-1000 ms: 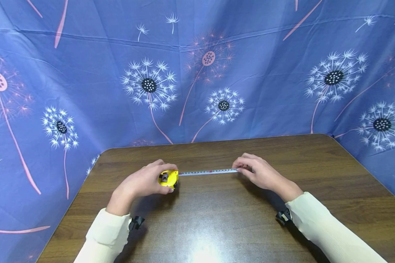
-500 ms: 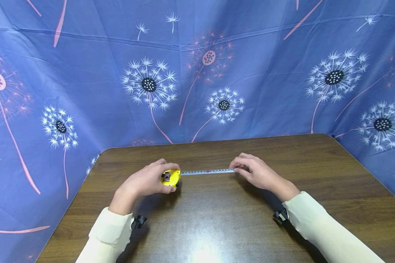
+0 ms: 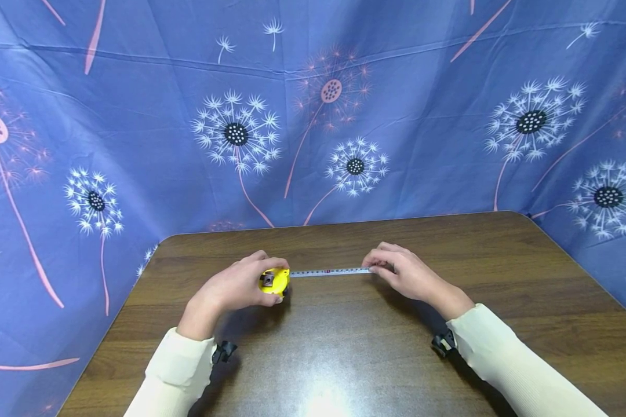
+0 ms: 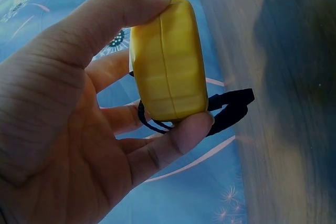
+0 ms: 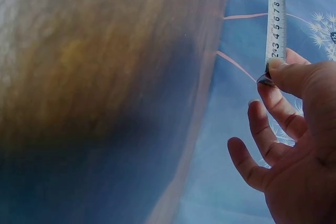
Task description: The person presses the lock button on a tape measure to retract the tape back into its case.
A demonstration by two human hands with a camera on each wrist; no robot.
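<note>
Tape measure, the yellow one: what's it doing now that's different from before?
The tape measure moved a little to the right, with the left hand. The right hand came slightly left, so the strip between them looks shorter. Nothing was let go: both hands still hold on, and the table looks the same.

Head view: numerals on the tape [image 3: 328, 271] too small to read; sleeves [image 3: 521, 362] cut off at four and seven o'clock. Right wrist view: table [image 5: 79, 72] blurred toward nine.
</note>
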